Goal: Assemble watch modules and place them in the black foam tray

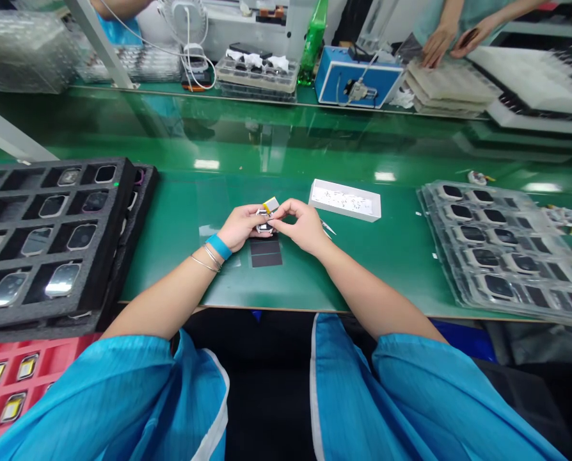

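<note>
My left hand [238, 227] grips an opened smartwatch case [265, 227] above the middle of the green table. A silver and yellow battery [270, 204] stands up from the case's far side. My right hand [301, 225] is closed in a pinch at the case, thumb and forefinger together over its inside; whatever lies between those fingertips is too small to make out. Black rectangular film pieces [267, 251] on a clear sheet lie just under the case. Beside my right hand, the pointed tips of tweezers [328, 228] show. A white box [346, 200] holding tiny dark parts sits beyond it.
At left, dark foam trays [87, 269] hold several watches, above a red tray [36, 384] of watch cases. Stacked clear trays [501, 250] with watches stand at right. Across the table are a blue machine [331, 77], a green bottle [312, 45] and a co-worker's hands [439, 45].
</note>
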`<state>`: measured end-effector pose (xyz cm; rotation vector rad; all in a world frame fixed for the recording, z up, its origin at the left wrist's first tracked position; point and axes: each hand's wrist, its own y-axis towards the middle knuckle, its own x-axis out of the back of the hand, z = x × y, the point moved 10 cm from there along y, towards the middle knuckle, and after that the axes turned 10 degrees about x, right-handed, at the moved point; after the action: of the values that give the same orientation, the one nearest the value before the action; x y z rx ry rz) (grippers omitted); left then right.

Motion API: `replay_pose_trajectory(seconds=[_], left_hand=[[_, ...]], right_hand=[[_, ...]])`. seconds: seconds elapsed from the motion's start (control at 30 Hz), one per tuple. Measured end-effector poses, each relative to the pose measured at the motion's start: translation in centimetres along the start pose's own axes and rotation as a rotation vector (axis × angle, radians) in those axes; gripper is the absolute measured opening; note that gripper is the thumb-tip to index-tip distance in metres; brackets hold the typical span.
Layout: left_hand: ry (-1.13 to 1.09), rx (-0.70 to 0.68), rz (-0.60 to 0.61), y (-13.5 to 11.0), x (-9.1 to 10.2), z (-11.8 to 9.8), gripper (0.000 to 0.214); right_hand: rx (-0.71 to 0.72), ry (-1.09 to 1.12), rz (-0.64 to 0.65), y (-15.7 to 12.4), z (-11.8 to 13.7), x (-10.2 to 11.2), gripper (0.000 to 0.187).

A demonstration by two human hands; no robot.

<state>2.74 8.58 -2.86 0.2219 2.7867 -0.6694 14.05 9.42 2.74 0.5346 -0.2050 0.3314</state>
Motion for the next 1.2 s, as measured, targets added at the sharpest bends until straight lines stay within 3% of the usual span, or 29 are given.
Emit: replay_pose_trajectory(seconds=[0.53, 0.87, 0.97, 1.1, 1.2], left_hand=[[0.010, 0.019, 0.011, 0.1, 0.1, 0.3, 0.017], [-0.067, 0.001, -0.004, -0.2, 0.2, -0.1, 0.015], [-0.075, -0.002, -0.028, -0.4, 0.4, -0.3, 0.017], [-0.053, 0.021, -0.009, -0.3, 0.1, -0.1, 0.018], [-0.024, 0.039, 0.021, -0.2, -0.2, 0.3, 0.022]], right_hand=[[-0.009, -0.038, 0.033, -0.2, -0.1, -0.4, 0.017], [0.194, -0.525, 0.117, -0.5, 2.6, -1.5, 0.010], [0.220, -0.598, 0.054, -0.3, 2.8, -0.9, 0.012], [0.069, -0.303, -0.044, 0.1, 0.0, 0.8, 0.039], [-0.068, -0.052, -0.037, 0.3, -2.5, 0.8, 0.029]])
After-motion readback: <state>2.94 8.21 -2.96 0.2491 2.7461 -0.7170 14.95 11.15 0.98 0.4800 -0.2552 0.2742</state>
